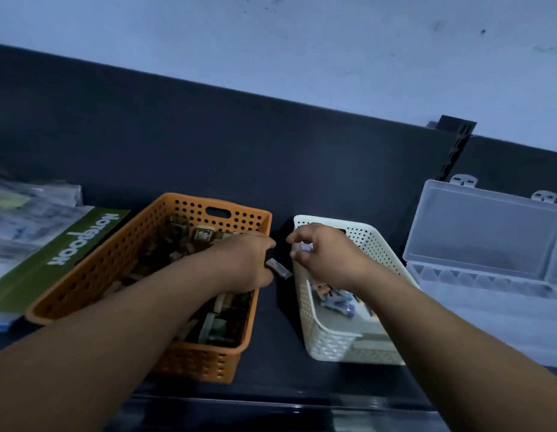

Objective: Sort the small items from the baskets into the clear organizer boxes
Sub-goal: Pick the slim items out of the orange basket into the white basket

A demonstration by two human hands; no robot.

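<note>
While the left hand pinches a flat grey piece over the orange perforated basket rim, the right hand curls around something small — can't tell what — above the white basket; clear organizer lies open beside it.

Dim room: a pale wall with dark specks rises behind a dark shelf and its slotted bracket

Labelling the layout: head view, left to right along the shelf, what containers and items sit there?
Green notebook → orange basket → small grey piece held at the left hand's fingertips → white basket → clear organizer box, lid open.
</note>
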